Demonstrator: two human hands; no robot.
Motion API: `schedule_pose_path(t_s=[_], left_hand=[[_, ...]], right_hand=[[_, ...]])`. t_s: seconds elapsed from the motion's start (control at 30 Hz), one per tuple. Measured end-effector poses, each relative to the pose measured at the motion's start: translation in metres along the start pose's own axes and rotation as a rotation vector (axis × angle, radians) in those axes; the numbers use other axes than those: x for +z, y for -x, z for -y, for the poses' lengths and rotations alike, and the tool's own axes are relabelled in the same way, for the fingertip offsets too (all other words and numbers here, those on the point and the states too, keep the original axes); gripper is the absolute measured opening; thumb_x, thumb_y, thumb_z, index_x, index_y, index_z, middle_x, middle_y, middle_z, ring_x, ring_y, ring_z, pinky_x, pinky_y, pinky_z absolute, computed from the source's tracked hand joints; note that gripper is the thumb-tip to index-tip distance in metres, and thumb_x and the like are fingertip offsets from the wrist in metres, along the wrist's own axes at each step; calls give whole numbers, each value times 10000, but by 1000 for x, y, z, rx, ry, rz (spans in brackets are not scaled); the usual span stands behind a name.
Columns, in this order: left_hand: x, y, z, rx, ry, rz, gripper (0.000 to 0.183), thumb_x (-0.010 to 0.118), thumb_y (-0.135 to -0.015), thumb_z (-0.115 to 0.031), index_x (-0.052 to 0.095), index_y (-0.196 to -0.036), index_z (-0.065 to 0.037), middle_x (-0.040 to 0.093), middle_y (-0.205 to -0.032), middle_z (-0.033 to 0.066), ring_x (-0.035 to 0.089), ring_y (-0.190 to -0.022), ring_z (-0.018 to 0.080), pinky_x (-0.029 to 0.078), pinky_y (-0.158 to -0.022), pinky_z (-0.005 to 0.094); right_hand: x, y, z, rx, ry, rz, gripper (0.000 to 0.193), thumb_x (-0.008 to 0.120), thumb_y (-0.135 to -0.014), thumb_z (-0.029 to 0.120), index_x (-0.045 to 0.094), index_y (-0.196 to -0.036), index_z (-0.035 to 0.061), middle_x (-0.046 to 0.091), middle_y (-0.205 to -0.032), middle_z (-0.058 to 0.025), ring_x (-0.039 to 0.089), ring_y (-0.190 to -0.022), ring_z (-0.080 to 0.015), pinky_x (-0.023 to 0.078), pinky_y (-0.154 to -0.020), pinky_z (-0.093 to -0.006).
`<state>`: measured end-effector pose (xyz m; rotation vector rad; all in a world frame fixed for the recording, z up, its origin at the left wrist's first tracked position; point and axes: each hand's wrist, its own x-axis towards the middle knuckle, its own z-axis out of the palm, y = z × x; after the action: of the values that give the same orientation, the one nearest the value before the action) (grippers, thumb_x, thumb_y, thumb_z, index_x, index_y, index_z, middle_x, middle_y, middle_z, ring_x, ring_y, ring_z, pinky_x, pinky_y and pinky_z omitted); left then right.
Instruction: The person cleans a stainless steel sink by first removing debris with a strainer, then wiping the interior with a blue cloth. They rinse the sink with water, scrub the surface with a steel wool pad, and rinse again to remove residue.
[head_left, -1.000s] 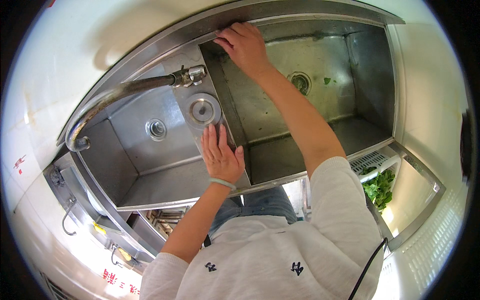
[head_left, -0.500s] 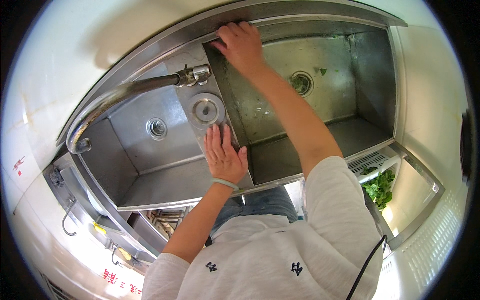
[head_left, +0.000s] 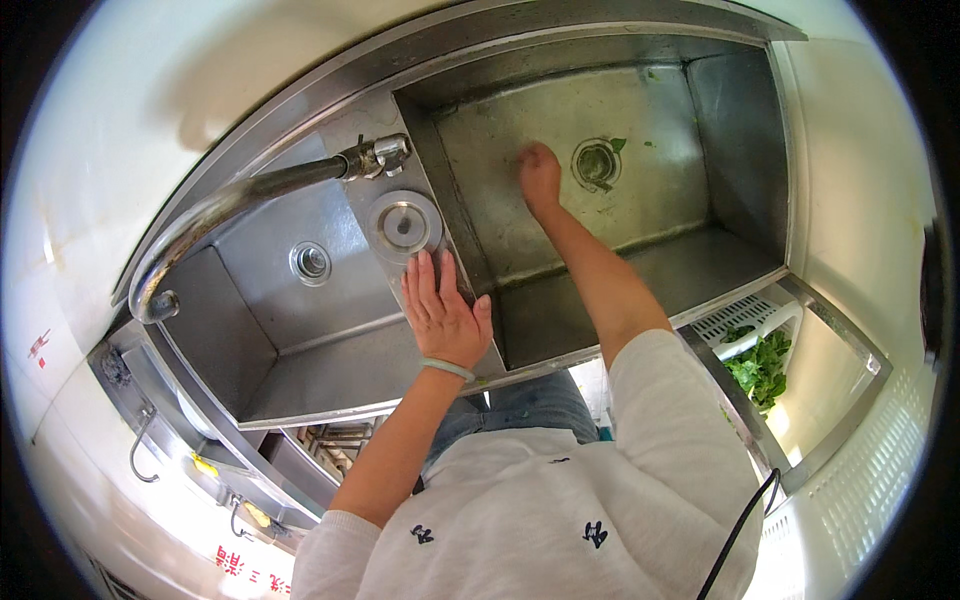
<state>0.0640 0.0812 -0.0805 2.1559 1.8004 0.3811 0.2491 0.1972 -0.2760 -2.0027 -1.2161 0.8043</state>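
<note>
My left hand [head_left: 447,322] lies flat on the steel divider between two sink basins, fingers stretched out and the tips touching or close to a round metal drain cover [head_left: 404,227]. Down in the right basin [head_left: 500,225], my right hand [head_left: 540,178] is just left of the drain [head_left: 597,165]. Its fingers look curled under, and anything in them is hidden. A green leaf scrap [head_left: 619,145] lies at the drain's upper right rim, and dark bits sit in the drain.
A curved metal faucet [head_left: 245,190] reaches over the left basin [head_left: 345,235]. At lower right, leafy greens [head_left: 765,368] sit by a white slotted basket [head_left: 740,318]. A black cable [head_left: 738,530] hangs beside my right sleeve.
My right hand has left the sink's back left corner and come down toward the drain. The leaf scrap is now nearer the drain. My left hand stays in place.
</note>
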Motion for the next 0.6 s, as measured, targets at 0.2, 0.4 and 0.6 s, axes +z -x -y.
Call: schedule_pose_path(t_s=[0.2, 0.4, 0.6], left_hand=[[0, -2, -3, 30, -23, 27, 592, 377, -922, -367, 325, -1362, 26, 268, -1416, 246, 243, -1321, 425, 183, -1093, 535], [1, -1, -1, 14, -52, 3, 605, 411, -906, -388, 365, -1346, 24, 284, -1408, 224, 268, -1316, 395, 211, -1084, 534], [3, -3, -4, 45, -42, -25, 591, 383, -919, -384, 363, -1345, 26, 279, -1410, 227, 266, -1317, 395, 208, -1089, 532]], right_hand=[[43, 0, -46, 996, -1071, -109, 234, 516, -878, 219, 609, -985, 32, 629, -967, -120, 587, -915, -297, 438, -855, -421], [2, -30, 144, 149, -1516, 787, 297, 521, -933, 243, 609, -1130, 39, 626, -1115, -96, 571, -1024, -227, 414, -973, -351], [30, -33, 127, 277, -759, 401, 354, 540, -913, 264, 588, -1193, 52, 636, -1110, -73, 577, -1018, -184, 414, -904, -285]])
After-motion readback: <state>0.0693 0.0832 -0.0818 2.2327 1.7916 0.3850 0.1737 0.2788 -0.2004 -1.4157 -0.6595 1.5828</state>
